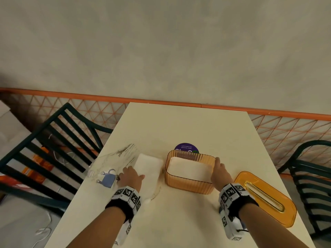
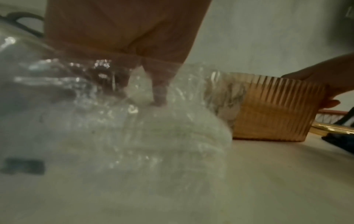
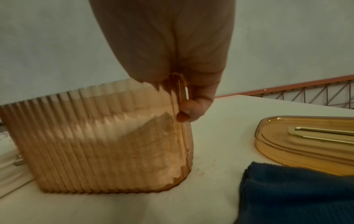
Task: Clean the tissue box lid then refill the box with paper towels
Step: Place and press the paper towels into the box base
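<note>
An amber ribbed tissue box (image 1: 190, 183) (image 3: 95, 144) stands open-topped at the table's middle, with white paper towels (image 1: 189, 170) inside. My right hand (image 1: 219, 170) (image 3: 193, 109) pinches its right end wall, fingers outside and thumb inside. My left hand (image 1: 131, 176) grips a stack of white paper towels (image 1: 148, 167) that sits in a crinkled clear plastic wrap (image 1: 114, 158) (image 2: 114, 121) left of the box; its fingers (image 2: 159, 94) reach down into the wrap. The amber lid (image 1: 265, 196) (image 3: 306, 144) with its gold slot lies flat on the table to the right.
A folded dark blue cloth (image 3: 296, 197) lies by the lid under my right wrist. A purple round sticker (image 1: 186, 147) is behind the box. Dark slatted chairs stand at the left (image 1: 53, 149) and right (image 1: 313, 176). An orange mesh rail (image 1: 286, 129) runs behind the table.
</note>
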A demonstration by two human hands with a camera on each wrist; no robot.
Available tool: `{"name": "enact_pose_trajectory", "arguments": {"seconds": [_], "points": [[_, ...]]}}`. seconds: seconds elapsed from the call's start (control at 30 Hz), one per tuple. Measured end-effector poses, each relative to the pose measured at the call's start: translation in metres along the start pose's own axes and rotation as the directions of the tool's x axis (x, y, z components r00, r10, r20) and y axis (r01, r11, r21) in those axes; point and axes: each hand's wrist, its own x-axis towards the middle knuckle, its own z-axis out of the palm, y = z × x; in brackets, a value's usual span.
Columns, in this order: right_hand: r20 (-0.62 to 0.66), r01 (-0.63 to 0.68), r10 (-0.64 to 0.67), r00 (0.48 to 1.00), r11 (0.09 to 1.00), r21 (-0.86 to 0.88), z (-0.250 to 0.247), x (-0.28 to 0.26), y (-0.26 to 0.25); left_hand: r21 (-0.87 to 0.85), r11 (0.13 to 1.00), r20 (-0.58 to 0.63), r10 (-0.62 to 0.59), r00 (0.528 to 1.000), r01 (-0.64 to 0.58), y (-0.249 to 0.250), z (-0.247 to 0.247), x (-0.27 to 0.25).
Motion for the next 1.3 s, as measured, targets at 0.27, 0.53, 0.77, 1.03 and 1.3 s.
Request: {"name": "enact_pose_trajectory", "arguments": {"seconds": [0.27,0.53,0.77,1.03,1.3], "points": [[-0.022,-0.044,0.044,0.999,0.999,0.021,0.004,-0.001,0.002,0.135,0.985,-0.172,0.130,0.977,-0.108,0.001,0.004,-0.009],[-0.016,-0.059,0.059,0.998,0.998,0.001,0.003,-0.003,-0.001,-0.150,0.988,0.071,-0.020,0.997,0.031,0.002,-0.005,0.010],[-0.017,-0.063,0.063,0.998,0.998,0.024,0.004,-0.002,-0.001,-0.050,0.998,0.182,-0.031,0.983,0.040,0.006,-0.022,0.022],[-0.014,-0.059,0.059,0.998,0.998,0.019,0.002,-0.005,-0.002,-0.121,0.993,0.137,0.033,0.990,-0.017,0.011,-0.017,0.013],[0.063,-0.061,0.063,0.996,0.998,-0.029,-0.009,-0.003,-0.002,-0.490,0.865,0.198,0.233,0.952,-0.110,0.008,-0.056,-0.002]]}}
